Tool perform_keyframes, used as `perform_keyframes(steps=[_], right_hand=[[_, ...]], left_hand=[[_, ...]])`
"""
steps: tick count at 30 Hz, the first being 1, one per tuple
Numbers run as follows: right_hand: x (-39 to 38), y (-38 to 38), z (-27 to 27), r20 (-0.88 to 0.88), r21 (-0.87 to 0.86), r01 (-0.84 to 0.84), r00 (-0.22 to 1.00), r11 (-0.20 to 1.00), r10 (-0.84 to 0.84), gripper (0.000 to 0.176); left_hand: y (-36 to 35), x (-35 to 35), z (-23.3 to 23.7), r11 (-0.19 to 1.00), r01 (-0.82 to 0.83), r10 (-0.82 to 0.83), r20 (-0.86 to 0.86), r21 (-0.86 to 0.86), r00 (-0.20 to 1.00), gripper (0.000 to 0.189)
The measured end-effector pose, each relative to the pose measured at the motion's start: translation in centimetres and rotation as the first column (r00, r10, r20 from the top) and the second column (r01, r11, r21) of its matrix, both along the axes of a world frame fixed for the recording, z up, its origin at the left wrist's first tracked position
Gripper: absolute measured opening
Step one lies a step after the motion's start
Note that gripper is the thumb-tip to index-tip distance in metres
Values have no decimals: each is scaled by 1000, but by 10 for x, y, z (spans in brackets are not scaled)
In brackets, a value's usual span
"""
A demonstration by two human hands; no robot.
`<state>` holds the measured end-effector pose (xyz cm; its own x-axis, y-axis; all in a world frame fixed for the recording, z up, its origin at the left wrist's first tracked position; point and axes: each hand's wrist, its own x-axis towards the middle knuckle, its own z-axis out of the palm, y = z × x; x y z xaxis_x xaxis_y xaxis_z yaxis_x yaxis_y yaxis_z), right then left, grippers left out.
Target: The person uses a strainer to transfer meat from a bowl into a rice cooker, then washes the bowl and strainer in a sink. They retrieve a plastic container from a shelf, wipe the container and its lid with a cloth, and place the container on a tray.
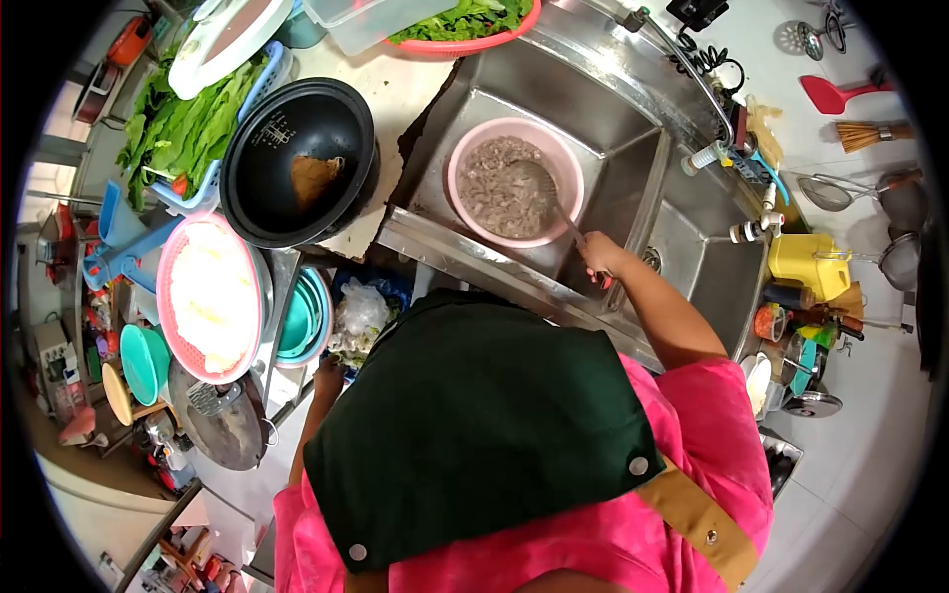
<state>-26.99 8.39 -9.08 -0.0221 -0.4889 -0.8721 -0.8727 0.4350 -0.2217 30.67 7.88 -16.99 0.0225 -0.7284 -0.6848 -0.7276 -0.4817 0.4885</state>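
Observation:
My right hand is closed around the handle of a metal skimmer. The skimmer's head rests among greyish-brown pieces, perhaps meat, in a pink basin. That basin stands in the left bowl of the steel sink. Down at my left side hangs my left hand, close to a clear plastic bag and some greens below the counter. Its fingers are small and partly hidden, so I cannot make out whether they hold anything.
Left of the sink sits a black pot with a brown piece inside. Beside it are a blue basket of leafy greens and a pink colander with white food. A tap and yellow jug are at the right.

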Motion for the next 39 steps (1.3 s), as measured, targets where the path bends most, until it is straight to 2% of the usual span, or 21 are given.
perform_keyframes(steps=[2,3,5,6,8,10,11,12,13,14,15,16,17,18,20,22,24,26,30,38,39], right_hand=[[11,8,22,176,-116,554,829,825,-531,24],[13,7,22,175,-117,554,828,824,-533,24],[14,-1,22,13,-429,363,918,827,-397,22],[9,-5,9,14,-430,363,918,827,-396,22],[0,-16,-19,-263,-685,99,890,722,-372,21],[-9,-14,-37,-277,-646,158,863,747,-422,20],[-17,-7,-59,-344,-559,-9,913,829,-221,19],[-22,-3,-71,-389,-457,-186,921,870,-8,18],[-11,-6,-49,-388,-458,-184,921,870,-9,18],[-3,-5,-34,-71,-305,266,951,915,-300,18],[7,-3,-20,175,-12,620,774,785,-609,19],[10,1,-21,178,-14,622,772,783,-610,19],[13,4,-23,307,83,753,603,652,-736,19],[16,7,-24,408,203,840,394,503,-823,18],[31,-4,-18,364,269,870,305,413,-880,18],[29,-16,-39,332,657,736,-89,163,-939,22],[43,-28,-53,361,678,706,-75,207,-929,25],[56,-36,-57,336,763,642,-298,72,-893,26],[47,-18,-56,265,893,450,-494,17,-828,22],[43,30,7,335,839,544,-471,30,-816,22],[43,36,17,411,763,640,-376,88,-831,22]], left_hand=[[20,34,-59,993,-87,94,-103,75,990,40],[29,42,-73,1000,20,-20,-21,9,1000,40],[34,46,-79,988,150,-153,87,32,984,42],[39,48,-81,988,150,-152,88,32,984,42],[46,52,-83,995,98,-98,38,10,994,42],[37,45,-69,993,105,-107,42,46,993,42],[32,40,-60,991,108,-112,45,83,993,43],[42,79,-139,993,109,-113,152,34,982,43],[51,114,-209,994,110,-104,259,-9,960,43],[57,141,-268,993,110,-86,362,-48,928,43],[50,120,-223,995,87,-69,278,-51,958,42],[37,83,-151,997,60,-50,192,-49,980,42],[18,27,-49,999,33,-29,105,-42,994,42],[19,28,-50,998,35,-30,107,-44,994,42],[26,32,-58,995,90,-83,121,-50,989,41],[36,44,-70,998,57,-56,49,-10,997,42],[40,49,-75,996,-5,13,-103,84,995,42],[38,45,-62,992,122,-123,26,40,992,43],[21,58,-75,974,225,-224,69,-5,972,42],[-3,53,-94,947,242,-237,47,-212,970,38],[-4,53,-95,946,244,-240,45,-215,970,38]])
